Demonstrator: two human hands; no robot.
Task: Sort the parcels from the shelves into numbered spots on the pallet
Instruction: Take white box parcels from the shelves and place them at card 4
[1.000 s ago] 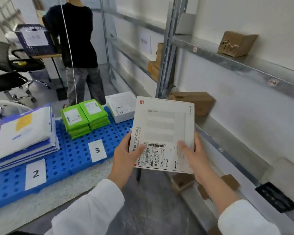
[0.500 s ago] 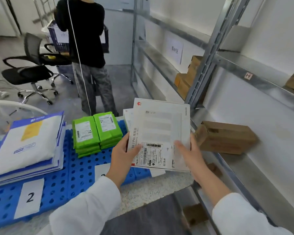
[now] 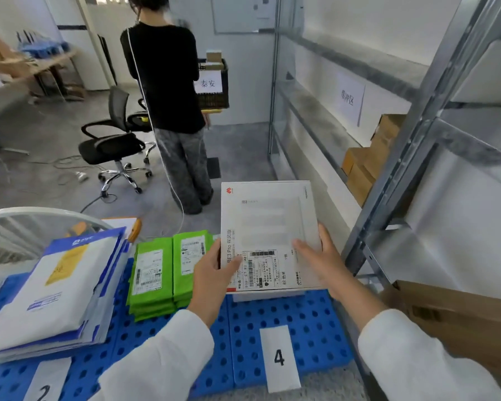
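Observation:
I hold a flat white box with a barcode label in both hands, above the blue pallet. My left hand grips its lower left edge and my right hand its lower right side. The box hovers just over another white box lying behind the card marked 4. Two stacks of green parcels sit to the left. A pile of blue and white mailers lies behind the card marked 2.
Metal shelves on the right hold brown cartons, one carton close to my right arm. A person in black stands ahead beside an office chair. A white fan guard rises at the left.
I have turned left from the shelves and carried the white box over the pallet. It now hangs above the spot marked 4, and the view has come closer to the pallet.

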